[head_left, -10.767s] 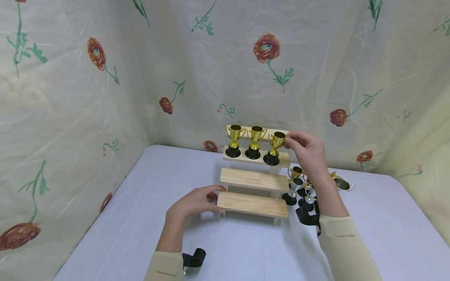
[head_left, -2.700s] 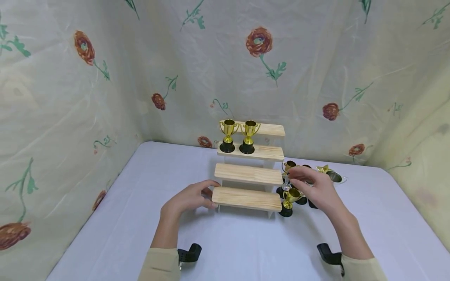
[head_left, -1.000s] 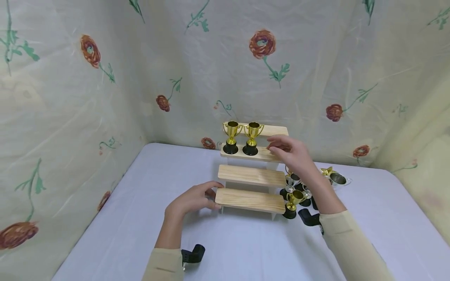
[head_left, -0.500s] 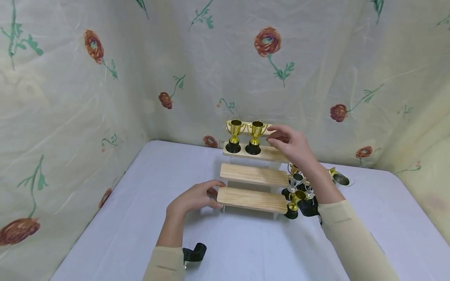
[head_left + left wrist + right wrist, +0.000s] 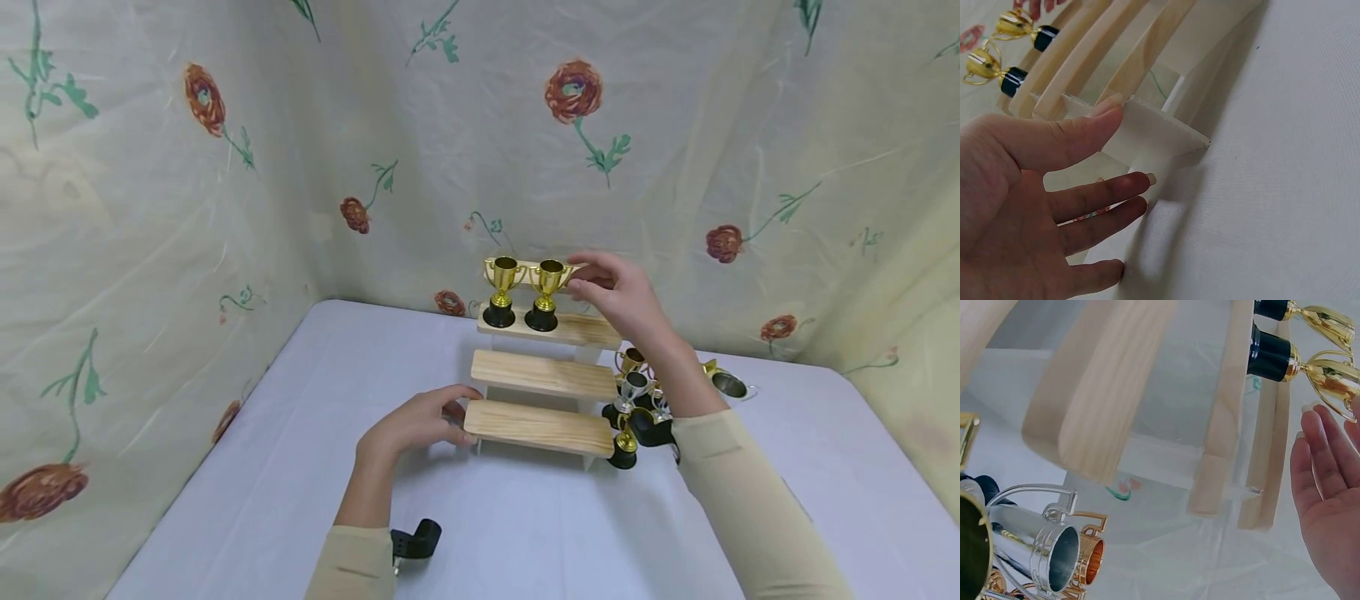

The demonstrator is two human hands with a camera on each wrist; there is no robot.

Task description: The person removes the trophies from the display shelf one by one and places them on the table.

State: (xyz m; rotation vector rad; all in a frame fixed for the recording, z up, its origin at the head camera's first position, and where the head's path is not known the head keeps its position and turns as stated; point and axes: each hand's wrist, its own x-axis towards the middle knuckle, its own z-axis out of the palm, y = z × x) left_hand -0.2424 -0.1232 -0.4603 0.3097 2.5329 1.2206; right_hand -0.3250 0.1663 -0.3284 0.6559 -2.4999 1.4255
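Note:
A stepped wooden display stand (image 5: 537, 426) stands on the table. Two gold trophies with black bases, one at left (image 5: 499, 283) and one nearer the middle (image 5: 546, 292), sit upright on an upper shelf. My right hand (image 5: 628, 302) is at the middle trophy's right handle, thumb and finger pinching it; in the right wrist view the other fingers (image 5: 1329, 450) extend beside the cup. My left hand (image 5: 416, 423) touches the lowest shelf's left end. In the left wrist view its thumb (image 5: 1085, 131) lies against the end and its fingers are spread loosely, holding nothing.
Right of the stand, silver trophies (image 5: 632, 390), a bronze-coloured trophy (image 5: 1092, 557) and a gold trophy (image 5: 624, 446) crowd together, partly behind my right forearm. A silver cup (image 5: 729, 384) and a gold star (image 5: 710, 367) are farther right. A flowered curtain (image 5: 420, 125) surrounds the table.
A third gold trophy once on the upper shelf now stands on the table to the right. My right hand has since risen from there to the middle trophy's handle. My left hand stays put.

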